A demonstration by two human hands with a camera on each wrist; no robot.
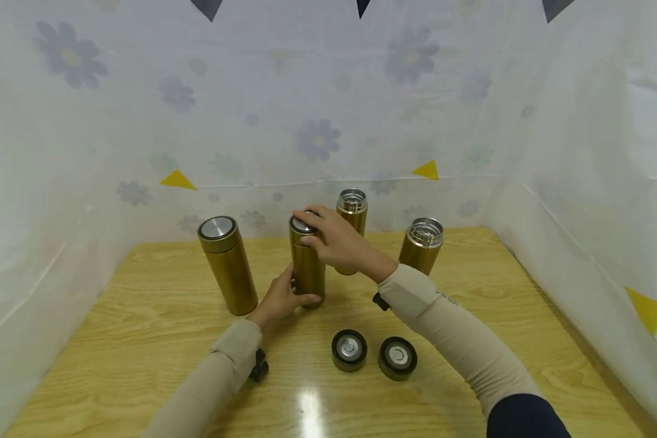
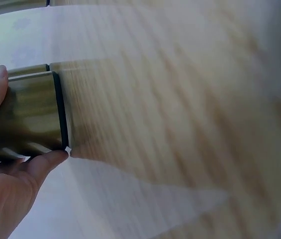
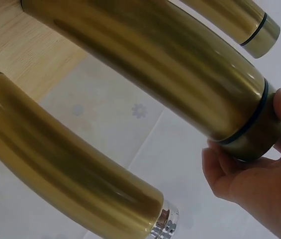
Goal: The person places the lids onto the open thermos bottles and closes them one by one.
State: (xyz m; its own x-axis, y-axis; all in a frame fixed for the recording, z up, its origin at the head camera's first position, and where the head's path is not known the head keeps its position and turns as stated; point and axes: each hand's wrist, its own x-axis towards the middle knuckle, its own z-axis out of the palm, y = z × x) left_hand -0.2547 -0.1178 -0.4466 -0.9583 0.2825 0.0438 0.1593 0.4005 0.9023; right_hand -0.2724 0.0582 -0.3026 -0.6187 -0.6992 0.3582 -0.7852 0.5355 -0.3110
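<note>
A gold thermos flask [image 1: 308, 271] stands upright near the back middle of the table, its lid [image 3: 254, 137] on top. Low on its body, my left hand [image 1: 280, 298] grips it between thumb and fingers; the left wrist view shows the fingertips close to the dark base ring of the flask [image 2: 28, 112]. From above, my right hand [image 1: 339, 236] holds the lid, with thumb and fingers around its rim. Left of my hands is a second lidded flask [image 1: 229, 267]. Two lidless flasks, one behind [image 1: 353, 210] and one to the right [image 1: 420, 246], show bare metal necks.
Two loose lids, one left [image 1: 349, 351] and one right [image 1: 397, 358], lie inner side up in front of the flasks. White flowered sheeting [image 1: 317, 91] encloses the wooden table [image 1: 115, 365] at the back and both sides.
</note>
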